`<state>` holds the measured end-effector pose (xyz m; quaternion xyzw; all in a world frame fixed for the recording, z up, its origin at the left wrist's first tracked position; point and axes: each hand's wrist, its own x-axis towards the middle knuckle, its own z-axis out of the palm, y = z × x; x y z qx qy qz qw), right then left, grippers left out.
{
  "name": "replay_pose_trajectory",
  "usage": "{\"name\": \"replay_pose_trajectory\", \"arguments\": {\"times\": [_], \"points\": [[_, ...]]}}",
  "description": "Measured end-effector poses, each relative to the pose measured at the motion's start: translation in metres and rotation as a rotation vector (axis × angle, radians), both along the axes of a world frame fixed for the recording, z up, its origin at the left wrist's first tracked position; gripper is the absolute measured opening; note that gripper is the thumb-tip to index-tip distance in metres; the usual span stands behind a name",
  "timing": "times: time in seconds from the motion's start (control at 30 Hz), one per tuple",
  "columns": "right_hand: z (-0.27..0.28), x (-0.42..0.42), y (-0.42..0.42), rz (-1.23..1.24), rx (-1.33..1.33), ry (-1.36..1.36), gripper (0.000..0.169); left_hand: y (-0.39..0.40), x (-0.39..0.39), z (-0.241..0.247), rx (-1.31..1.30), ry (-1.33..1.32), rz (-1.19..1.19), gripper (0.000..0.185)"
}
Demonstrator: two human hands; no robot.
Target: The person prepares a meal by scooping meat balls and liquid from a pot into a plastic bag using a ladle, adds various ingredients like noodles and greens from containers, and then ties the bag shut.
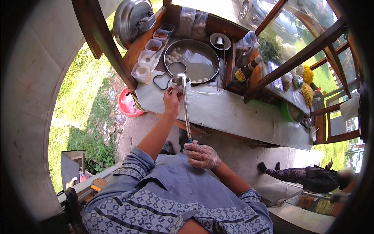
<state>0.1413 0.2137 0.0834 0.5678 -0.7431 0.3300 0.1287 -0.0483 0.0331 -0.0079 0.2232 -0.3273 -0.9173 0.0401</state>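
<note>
My right hand (201,155), in a clear plastic glove, grips the end of a long metal ladle (186,111). The ladle's bowl is over the opening of a clear plastic bag (188,87), just in front of the pot. My bare left hand (172,101) pinches the bag by its near side; its contents are hidden. Behind them sits a wide metal pot (218,65) of cloudy broth, with pale meatballs (174,55) gathered at its left and a few at the near rim. A wire-mesh strainer (177,68) with a bent handle rests over the pot's near-left edge.
Plastic condiment tubs (141,72) line the cart's left side. A bowl (220,37) with a metal dipper stands behind right, near sauce bottles (247,70). Yellow noodles (307,90) lie farther right by a wooden post (295,58). A red basin (126,102) is below left. Another person (309,178) stands at right.
</note>
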Motion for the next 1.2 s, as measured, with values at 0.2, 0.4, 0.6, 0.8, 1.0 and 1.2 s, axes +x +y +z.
{"name": "replay_pose_trajectory", "arguments": {"times": [0.2,0.4,0.6,0.8,1.0,1.2], "points": [[0.009,-0.002,0.007,-0.073,-0.029,-0.076,0.021,-0.004,0.001,0.000,-0.004,-0.007,-0.019,0.032],[0.048,-0.125,0.011,-0.395,-0.705,-0.149,0.016,-0.010,0.018,0.007,-0.027,-0.031,-0.063,0.029],[0.018,-0.275,0.030,-0.479,-0.450,-0.102,0.025,-0.013,0.030,0.013,-0.080,-0.054,-0.094,0.034],[-0.021,-0.357,0.032,-0.358,-0.363,-0.170,0.029,-0.012,0.042,0.024,-0.135,-0.131,-0.077,0.033],[-0.050,-0.423,0.009,-0.192,-0.796,-0.912,0.005,-0.013,0.046,0.036,-0.158,-0.158,-0.056,0.033],[-0.094,-0.468,-0.001,-0.431,-0.413,-0.659,0.014,-0.010,0.039,0.046,-0.155,-0.225,-0.093,0.034]]}}
